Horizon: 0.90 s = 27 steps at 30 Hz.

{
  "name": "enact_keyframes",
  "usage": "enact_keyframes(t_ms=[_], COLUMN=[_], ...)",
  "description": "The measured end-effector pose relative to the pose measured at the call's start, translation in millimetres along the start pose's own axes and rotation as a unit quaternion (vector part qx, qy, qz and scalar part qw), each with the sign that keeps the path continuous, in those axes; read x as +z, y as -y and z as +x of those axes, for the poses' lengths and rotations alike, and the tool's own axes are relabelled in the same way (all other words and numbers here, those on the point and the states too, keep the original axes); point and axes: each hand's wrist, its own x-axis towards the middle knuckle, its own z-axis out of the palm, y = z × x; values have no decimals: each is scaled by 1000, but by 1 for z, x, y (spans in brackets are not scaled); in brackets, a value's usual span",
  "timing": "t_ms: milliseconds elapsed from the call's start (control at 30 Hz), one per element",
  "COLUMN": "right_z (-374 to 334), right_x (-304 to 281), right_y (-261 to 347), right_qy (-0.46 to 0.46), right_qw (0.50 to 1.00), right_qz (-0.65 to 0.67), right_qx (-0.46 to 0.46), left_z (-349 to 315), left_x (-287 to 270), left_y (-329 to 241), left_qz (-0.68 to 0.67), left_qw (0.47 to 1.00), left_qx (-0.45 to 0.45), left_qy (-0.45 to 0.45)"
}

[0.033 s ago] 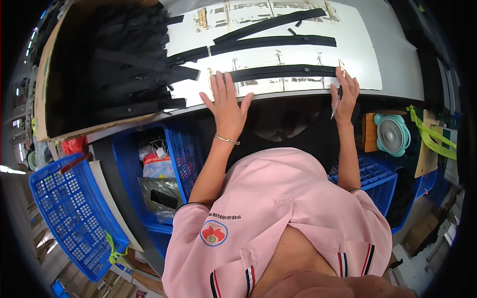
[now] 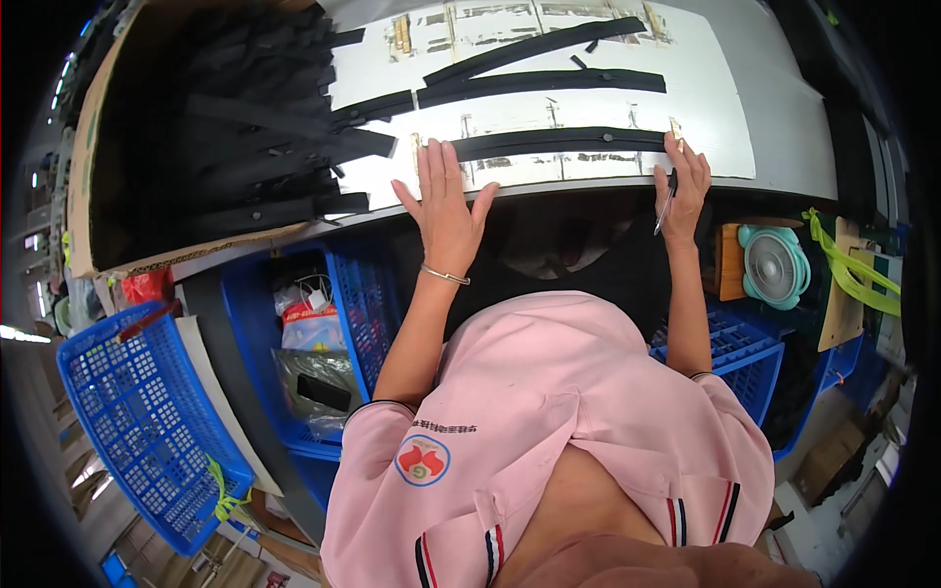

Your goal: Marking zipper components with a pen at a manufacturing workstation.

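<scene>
A long black zipper strip (image 2: pixel 559 140), with a line along its middle and a small round bump, lies across the white marked board (image 2: pixel 725 137). My left hand (image 2: pixel 451 211) is spread flat with its fingertips on the strip's left end; a metal bangle is round the wrist. At the other end, the fingertips of my right hand (image 2: pixel 683 201) touch the strip. That hand also holds a slim pen (image 2: pixel 665 211) with a clear barrel, tucked against the palm. Farther back on the board lie more black strips (image 2: pixel 544 84), one of them slanting (image 2: pixel 534 49).
A cardboard box (image 2: pixel 86 196) heaped with black strips (image 2: pixel 245 127) stands at the left of the table. Below it are a blue crate (image 2: pixel 250 363) with bags and a phone, and a blue perforated basket (image 2: pixel 127 392). A small teal fan (image 2: pixel 774 267) sits at the right.
</scene>
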Motion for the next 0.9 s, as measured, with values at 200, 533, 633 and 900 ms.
enact_keyframes(t_ms=[200, 533, 633, 900], right_z=[23, 88, 89, 83], right_x=[-6, 41, 75, 97], right_y=[38, 180, 192, 192], right_qy=[-19, 144, 154, 164], right_qw=[999, 869, 849, 899], right_qz=[-38, 449, 473, 399], right_qx=[11, 148, 180, 79], left_z=[1, 0, 0, -1], left_x=[-2, -1, -3, -2], left_y=[5, 5, 3, 5], left_qz=[-20, -38, -43, -44], left_qw=[1000, 999, 999, 998], left_qx=[1, -3, -12, -20], left_qy=[-20, -34, -31, -34])
